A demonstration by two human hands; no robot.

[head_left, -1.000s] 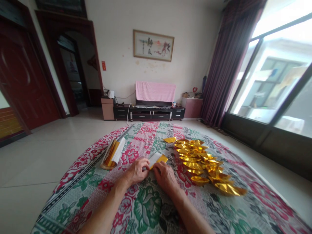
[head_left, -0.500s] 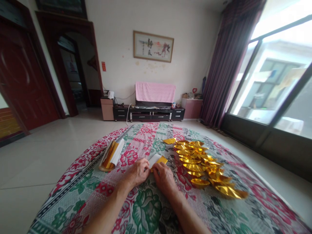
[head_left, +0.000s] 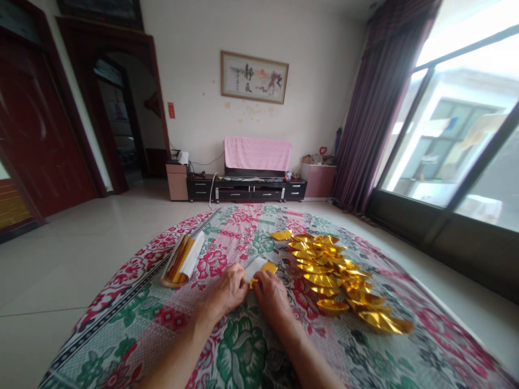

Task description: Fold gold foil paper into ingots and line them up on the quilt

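Observation:
A small sheet of gold and white paper [head_left: 256, 266], partly folded, lies on the patterned cloth between my hands. My left hand [head_left: 232, 286] pinches its left edge with curled fingers. On its near right part, my right hand [head_left: 271, 289] has its fingers closed, and a bit of gold shows between the hands. Several folded gold paper pieces [head_left: 324, 281] stand in rows to the right, with a flatter gold piece [head_left: 281, 235] at their far left. A loose roll of gold and white sheets [head_left: 184, 260] rests to the left.
The round table's floral cloth [head_left: 243, 351] spreads under everything. Beyond it are a low black cabinet [head_left: 249, 193], a pink cloth [head_left: 258, 153] draped over something, and a purple curtain [head_left: 373, 108] beside the window on the right.
The view has shifted slightly. A little more gold shows at the near edge of the paper between my fingers; both hands stay almost in place.

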